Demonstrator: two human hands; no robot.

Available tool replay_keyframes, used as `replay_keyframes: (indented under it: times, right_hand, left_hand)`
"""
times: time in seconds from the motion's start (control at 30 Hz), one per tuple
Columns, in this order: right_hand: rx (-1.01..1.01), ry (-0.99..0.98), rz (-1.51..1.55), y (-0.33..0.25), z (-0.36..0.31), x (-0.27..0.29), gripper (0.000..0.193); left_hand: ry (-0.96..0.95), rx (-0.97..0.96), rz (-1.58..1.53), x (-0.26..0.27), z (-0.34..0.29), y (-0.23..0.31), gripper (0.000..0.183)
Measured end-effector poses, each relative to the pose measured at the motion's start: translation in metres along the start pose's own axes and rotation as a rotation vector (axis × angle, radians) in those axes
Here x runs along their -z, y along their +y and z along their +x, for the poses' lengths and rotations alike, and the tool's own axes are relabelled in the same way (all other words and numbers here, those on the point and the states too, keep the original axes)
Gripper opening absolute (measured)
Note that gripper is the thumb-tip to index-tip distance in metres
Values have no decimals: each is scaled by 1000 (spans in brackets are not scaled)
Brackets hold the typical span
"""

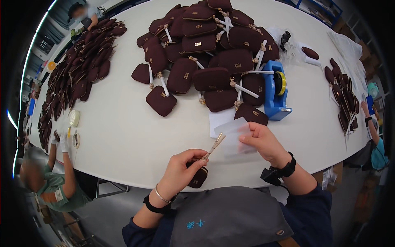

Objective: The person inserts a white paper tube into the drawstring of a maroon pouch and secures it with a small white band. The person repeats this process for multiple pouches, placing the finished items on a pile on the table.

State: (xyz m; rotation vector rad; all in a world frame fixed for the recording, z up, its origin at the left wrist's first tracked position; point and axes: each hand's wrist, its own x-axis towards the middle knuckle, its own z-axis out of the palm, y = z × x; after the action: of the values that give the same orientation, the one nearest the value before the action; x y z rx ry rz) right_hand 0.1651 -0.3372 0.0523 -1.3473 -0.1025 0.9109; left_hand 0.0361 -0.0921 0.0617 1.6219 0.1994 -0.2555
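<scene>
Grey apron cloth [230, 214] lies nearest the camera, just below the tabletop's near edge [144, 181]. Beyond it, the person's left hand [184, 166] pinches a beige cord strap [214, 145] between thumb and forefinger, the other fingers curled in. Above the near edge of the tabletop, the strap slants with its long axis from lower left to upper right, its pale golden end pointing away from the person, toward the blue tape dispenser [270, 92]. Right hand [267, 142] thumb and fingers press together on the right side of a translucent sheet [234, 133], which reaches leftward behind the strap's tip; whether they touch cannot be told. One maroon pouch [199, 178] sits at the near edge, partly hidden by the left hand. Toward the tabletop's far edge rises a heap of maroon pouches [199, 44], just left of the dispenser, whose long axis runs from far to near
</scene>
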Motion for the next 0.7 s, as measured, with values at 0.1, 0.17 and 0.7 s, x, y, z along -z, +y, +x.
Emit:
replay_keyframes:
  times: [0.1, 0.17, 0.7]
  right_hand:
    - [69, 25, -33, 3, -1, 0, 22]
    - [134, 70, -27, 2, -1, 2, 23]
    - [135, -179, -165, 8, -4, -16, 25]
  left_hand:
    - [-17, 31, 93, -1, 1, 6, 18]
    - [6, 21, 124, -1, 1, 7, 17]
    - [-69, 33, 116, -2, 5, 12, 15]
